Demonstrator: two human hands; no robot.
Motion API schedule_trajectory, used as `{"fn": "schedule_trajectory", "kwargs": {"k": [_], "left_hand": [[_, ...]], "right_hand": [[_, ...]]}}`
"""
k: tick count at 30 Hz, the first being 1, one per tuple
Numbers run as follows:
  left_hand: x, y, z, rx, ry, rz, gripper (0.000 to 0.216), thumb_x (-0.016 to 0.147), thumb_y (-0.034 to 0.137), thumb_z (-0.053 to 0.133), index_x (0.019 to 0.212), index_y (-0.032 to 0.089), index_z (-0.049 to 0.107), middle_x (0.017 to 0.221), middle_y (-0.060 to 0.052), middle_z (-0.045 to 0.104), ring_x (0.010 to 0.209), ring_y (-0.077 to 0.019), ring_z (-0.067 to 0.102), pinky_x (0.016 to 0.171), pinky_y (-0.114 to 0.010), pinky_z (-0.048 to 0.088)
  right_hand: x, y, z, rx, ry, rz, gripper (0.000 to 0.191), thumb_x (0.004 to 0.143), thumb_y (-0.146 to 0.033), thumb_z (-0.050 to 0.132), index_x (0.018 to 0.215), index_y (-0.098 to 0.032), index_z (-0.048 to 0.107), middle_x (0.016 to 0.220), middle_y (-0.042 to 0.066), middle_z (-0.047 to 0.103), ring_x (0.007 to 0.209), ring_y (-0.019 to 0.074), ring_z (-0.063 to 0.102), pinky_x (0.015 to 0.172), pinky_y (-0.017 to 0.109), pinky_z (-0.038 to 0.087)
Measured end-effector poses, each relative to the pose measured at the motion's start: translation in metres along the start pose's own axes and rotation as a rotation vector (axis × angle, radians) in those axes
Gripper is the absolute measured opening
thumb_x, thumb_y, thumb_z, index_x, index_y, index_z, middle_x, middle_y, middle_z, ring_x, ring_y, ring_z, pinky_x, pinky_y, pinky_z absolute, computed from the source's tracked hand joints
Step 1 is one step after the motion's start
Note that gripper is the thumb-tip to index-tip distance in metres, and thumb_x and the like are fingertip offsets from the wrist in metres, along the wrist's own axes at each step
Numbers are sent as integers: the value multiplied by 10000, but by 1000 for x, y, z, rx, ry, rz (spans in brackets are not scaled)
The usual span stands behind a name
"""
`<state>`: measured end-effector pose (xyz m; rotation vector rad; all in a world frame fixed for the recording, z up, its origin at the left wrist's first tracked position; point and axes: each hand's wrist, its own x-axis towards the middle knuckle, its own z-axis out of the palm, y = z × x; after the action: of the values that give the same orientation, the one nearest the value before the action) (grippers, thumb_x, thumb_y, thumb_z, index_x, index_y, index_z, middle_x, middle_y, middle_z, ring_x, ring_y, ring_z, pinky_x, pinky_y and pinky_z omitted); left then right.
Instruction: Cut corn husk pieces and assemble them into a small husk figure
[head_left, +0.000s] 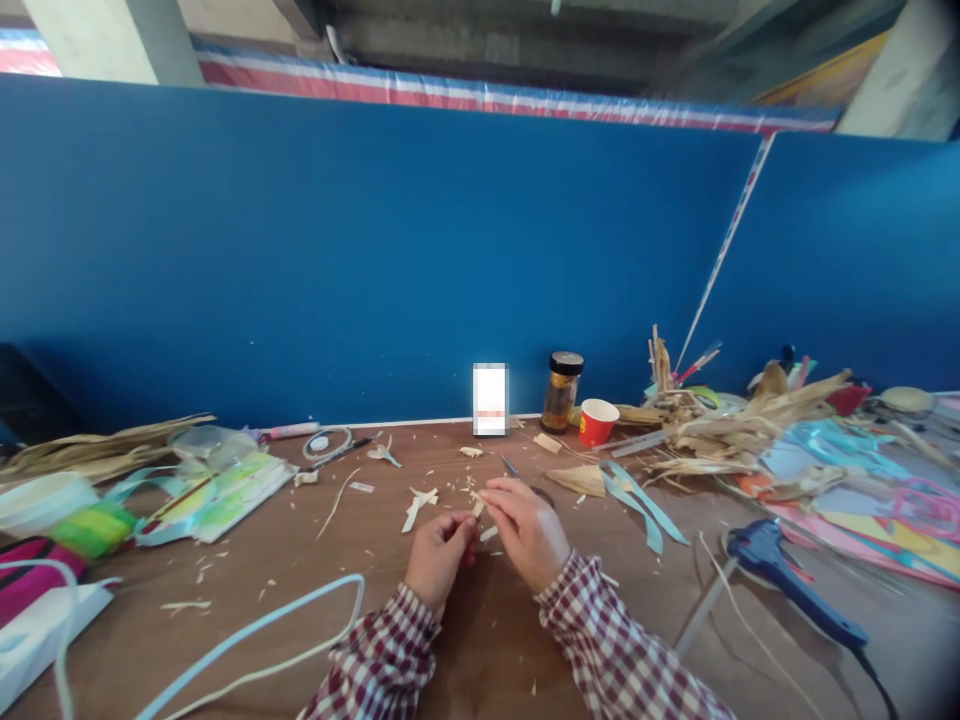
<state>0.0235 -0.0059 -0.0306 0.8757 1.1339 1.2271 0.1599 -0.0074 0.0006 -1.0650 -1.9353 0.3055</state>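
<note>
pale strip (478,508): kinda aims at the counter's (487,640) back edge
left hand (439,555): fingers pinching near end
right hand (529,530): by far end, can't tell grip

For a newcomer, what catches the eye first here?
Probably the big blue wall across the back, then, low in the middle, the left hand holding a pale strip beside the right hand. Farther back and right, a red cup stands near a jar. A blue glue gun lies front right.
</note>
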Motion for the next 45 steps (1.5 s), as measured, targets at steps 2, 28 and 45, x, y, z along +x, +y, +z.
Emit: {"fn": "schedule_trajectory", "kwargs": {"k": [2, 28, 45], "left_hand": [[-1, 0, 1, -9, -4, -2, 381, 508, 424, 718, 716, 119, 625, 528, 20, 549, 446, -69, 455, 432, -186, 382], [-4, 1, 0, 65, -21, 161, 295, 603, 415, 662, 704, 138, 654, 571, 3, 581, 476, -86, 465, 455, -196, 391], [-5, -3, 1, 11, -60, 15, 284, 584, 365, 695, 738, 130, 649, 558, 12, 574, 490, -71, 483, 477, -180, 420]], "right_hand": [[-1, -2, 2, 35, -30, 13, 278, 824, -161, 433, 1058, -232, 565, 1016, 52, 538, 885, 137, 534, 780, 258, 450], [4, 26, -15, -280, 68, 384, 412, 809, -201, 437, 1214, -262, 405, 843, 2, 660, 706, 157, 608, 623, 259, 429], [-2, 6, 8, 233, -80, 238, 534, 751, -119, 494, 1241, -244, 322, 879, 1, 636, 660, 114, 593, 665, 264, 472]]}}
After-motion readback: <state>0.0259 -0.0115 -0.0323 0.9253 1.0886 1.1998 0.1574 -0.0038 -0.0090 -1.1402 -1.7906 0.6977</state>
